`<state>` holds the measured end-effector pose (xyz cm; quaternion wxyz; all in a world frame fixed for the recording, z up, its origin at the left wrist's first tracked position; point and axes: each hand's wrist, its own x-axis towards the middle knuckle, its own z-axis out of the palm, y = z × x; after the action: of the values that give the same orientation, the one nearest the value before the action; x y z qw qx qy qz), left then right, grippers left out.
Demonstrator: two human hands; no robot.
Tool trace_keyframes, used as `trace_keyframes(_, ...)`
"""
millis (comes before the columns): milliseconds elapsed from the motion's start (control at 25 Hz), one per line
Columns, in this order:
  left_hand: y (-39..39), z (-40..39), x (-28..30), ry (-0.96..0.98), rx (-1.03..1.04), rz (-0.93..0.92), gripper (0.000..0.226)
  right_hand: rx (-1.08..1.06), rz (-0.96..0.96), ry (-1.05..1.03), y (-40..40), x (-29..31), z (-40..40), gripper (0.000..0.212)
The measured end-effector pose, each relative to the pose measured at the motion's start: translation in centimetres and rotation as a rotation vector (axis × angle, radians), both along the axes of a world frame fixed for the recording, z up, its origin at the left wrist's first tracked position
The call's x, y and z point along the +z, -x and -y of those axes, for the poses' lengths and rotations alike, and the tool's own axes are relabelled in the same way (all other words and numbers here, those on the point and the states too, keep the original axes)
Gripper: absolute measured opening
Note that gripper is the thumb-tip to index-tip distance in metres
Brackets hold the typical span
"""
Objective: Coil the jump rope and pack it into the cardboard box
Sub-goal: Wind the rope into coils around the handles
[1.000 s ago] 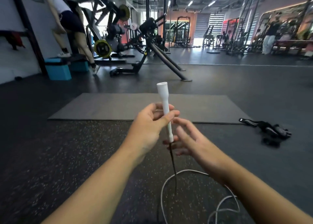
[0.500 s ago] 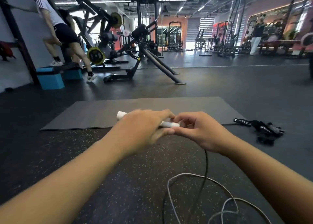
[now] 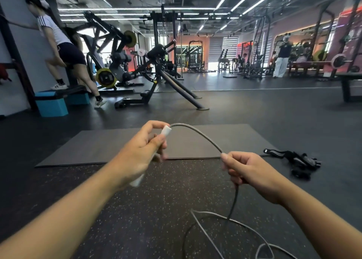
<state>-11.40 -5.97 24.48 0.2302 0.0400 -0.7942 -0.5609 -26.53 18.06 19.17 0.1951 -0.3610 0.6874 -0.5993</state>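
Observation:
My left hand (image 3: 137,155) is closed around the white jump rope handle (image 3: 166,130); one handle end pokes out past my fingers and the other shows below my palm. The grey rope (image 3: 197,132) arcs out of the handle to the right and runs into my right hand (image 3: 248,170), which pinches it. Below that hand the rope drops to the speckled floor and lies in loose loops (image 3: 225,231). No cardboard box is in view.
A grey exercise mat (image 3: 109,145) lies just beyond my hands. Black gloves with straps (image 3: 297,161) rest on the floor at the right. A person stretches on blue step blocks (image 3: 52,104) at the far left, and weight machines (image 3: 156,67) stand behind.
The handle went from upright to lying sideways to tilted in my left hand. My right hand slid away from the handle tip along the rope to the right, drawing out an arc.

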Motion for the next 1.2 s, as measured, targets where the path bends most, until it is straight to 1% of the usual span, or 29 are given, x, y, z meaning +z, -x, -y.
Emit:
trace_keyframes(80, 0.9, -1.8, -0.2, -0.428, 0.060, -0.140, 0.022, 0.034, -0.004, 0.094, -0.5, 1.1, 1.7, 0.025)
trace_keyframes(120, 1.4, -2.6, 0.1, -0.596, 0.087, -0.214, 0.025, 0.044, -0.018, 0.098, -0.7, 1.6, 2.4, 0.023)
trace_keyframes(200, 2.4, -3.4, 1.1, -0.825, 0.118, -0.354, 0.031, 0.044, -0.013, 0.066, -0.8, 2.1, 3.3, 0.027)
trace_keyframes(280, 3.1, -3.8, 2.5, -0.955, 0.140, -0.452, 0.033, 0.052, 0.092, 0.032, -1.0, 1.9, 3.7, 0.043)
trace_keyframes(320, 3.5, -3.9, 3.0, -1.006, 0.155, -0.485, 0.033, 0.076, 0.154, 0.034, -1.2, 1.7, 3.8, 0.051)
trace_keyframes(360, 3.7, -4.2, 3.3, -1.050, 0.170, -0.508, 0.033, 0.107, 0.193, 0.058, -1.6, 1.6, 4.1, 0.055)
trace_keyframes(440, 3.8, -4.8, 3.7, -1.130, 0.190, -0.539, 0.030, 0.152, 0.157, 0.137, -2.6, 1.9, 4.9, 0.049)
trace_keyframes(520, 3.8, -5.0, 3.2, -1.167, 0.185, -0.554, 0.027, 0.116, 0.037, 0.175, -3.4, 2.9, 5.5, 0.038)
trace_keyframes(560, 3.8, -4.9, 2.7, -1.139, 0.202, -0.531, 0.028, 0.068, -0.021, 0.171, -3.4, 3.5, 5.5, 0.034)
trace_keyframes(600, 3.4, -4.5, 2.2, -1.025, 0.267, -0.481, 0.030, 0.016, -0.088, 0.152, -3.1, 4.1, 5.4, 0.032)
trace_keyframes(640, 2.7, -4.2, 1.8, -0.796, 0.393, -0.418, 0.037, -0.033, -0.186, 0.110, -2.6, 4.8, 5.0, 0.032)
trace_keyframes(680, 1.8, -3.6, 1.5, -0.466, 0.561, -0.380, 0.052, -0.071, -0.321, 0.034, -2.0, 5.7, 4.5, 0.034)
trace_keyframes(720, 1.0, -3.2, 1.5, -0.073, 0.658, -0.408, 0.069, -0.086, -0.480, -0.070, -1.5, 6.6, 4.0, 0.036)
trace_keyframes(760, 0.2, -2.9, 2.2, 0.343, 0.628, -0.443, 0.080, -0.075, -0.635, -0.180, -1.3, 7.5, 3.8, 0.038)
trace_keyframes(800, -0.3, -3.3, 3.5, 0.710, 0.493, -0.381, 0.081, -0.049, -0.774, -0.272, -1.2, 8.2, 3.8, 0.038)
trace_keyframes(840, -0.5, -3.9, 5.1, 0.975, 0.318, -0.215, 0.077, -0.020, -0.888, -0.340, -1.4, 9.0, 3.9, 0.036)
trace_keyframes(880, 0.0, -4.4, 6.3, 1.113, 0.168, 0.013, 0.070, 0.005, -0.965, -0.383, -1.7, 9.7, 4.1, 0.032)
trace_keyframes(920, 0.6, -4.8, 7.3, 1.126, 0.033, 0.253, 0.060, 0.017, -1.014, -0.400, -2.1, 10.3, 4.3, 0.028)
trace_keyframes(960, 1.2, -4.8, 7.8, 1.039, -0.088, 0.440, 0.051, 0.022, -1.043, -0.398, -2.4, 10.9, 4.4, 0.026)
trace_keyframes(1000, 1.8, -4.5, 8.0, 0.905, -0.177, 0.516, 0.044, 0.026, -1.044, -0.391, -2.6, 11.4, 4.4, 0.026)
trace_keyframes(1040, 2.2, -4.1, 7.8, 0.773, -0.233, 0.517, 0.040, 0.034, -0.995, -0.369, -2.7, 11.8, 4.3, 0.026)
trace_keyframes(1080, 2.2, -3.7, 7.5, 0.672, -0.259, 0.492, 0.038, 0.050, -0.887, -0.325, -2.5, 11.9, 3.9, 0.029)
trace_keyframes(1160, 1.8, -3.3, 6.6, 0.536, -0.285, 0.446, 0.039, 0.118, -0.582, -0.233, -2.2, 11.7, 2.9, 0.037)
trace_keyframes(1200, 1.5, -3.3, 6.2, 0.463, -0.318, 0.427, 0.041, 0.155, -0.473, -0.225, -1.9, 11.3, 2.2, 0.038)
